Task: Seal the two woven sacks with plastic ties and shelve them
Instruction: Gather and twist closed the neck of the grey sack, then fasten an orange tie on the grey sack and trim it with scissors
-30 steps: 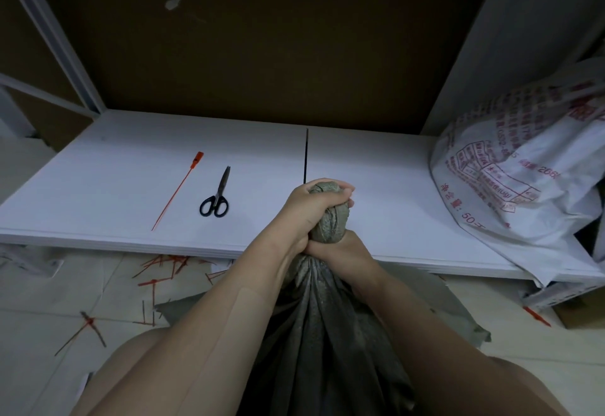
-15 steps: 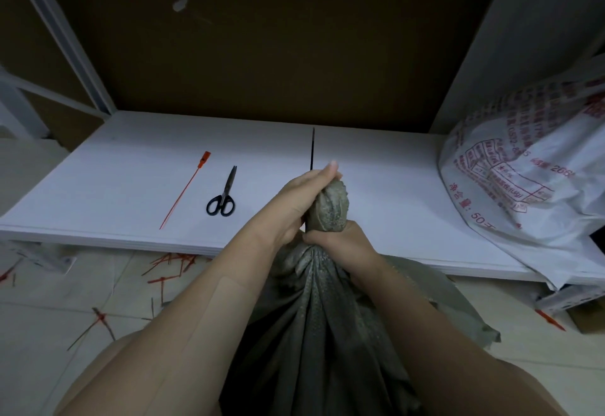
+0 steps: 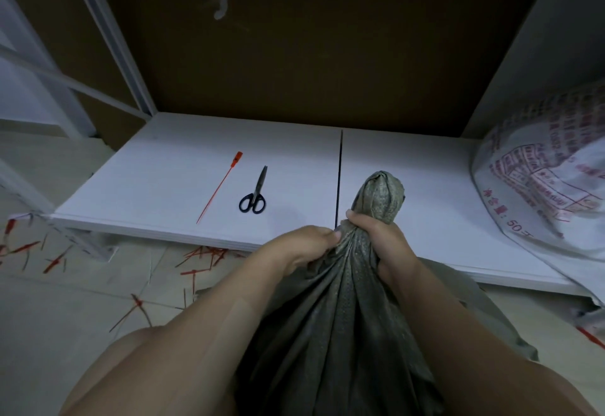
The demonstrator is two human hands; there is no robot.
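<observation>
Two hands are on the grey sack (image 3: 340, 333), which stands on the floor between my knees, just in front of the shelf (image 3: 163, 170), with its gathered top rising above the shelf's front edge. My right hand (image 3: 383, 242) is wrapped tight around the bunched neck, fingers fully curled, and a short tuft of cloth pokes out above my fist. My left hand (image 3: 304, 248) is curled into the folds just below and beside it, pinching loose pleats in toward the neck. The weave looks soft and limp and drapes in long creases, so I expect it to spring open if I let go. I judge the fabric a little slick, so the grip belongs right at the neck, where the cloth is thickest. I cannot tell its weight from here, though the body hangs slack rather than stuffed. The red tie (image 3: 220, 186) lies on the left half of the shelf, with the scissors (image 3: 253, 193) just beside it. One hand must hold the neck alone while the other fetches the tie. The white printed sack (image 3: 540, 186) slumps at the shelf's right end.
</observation>
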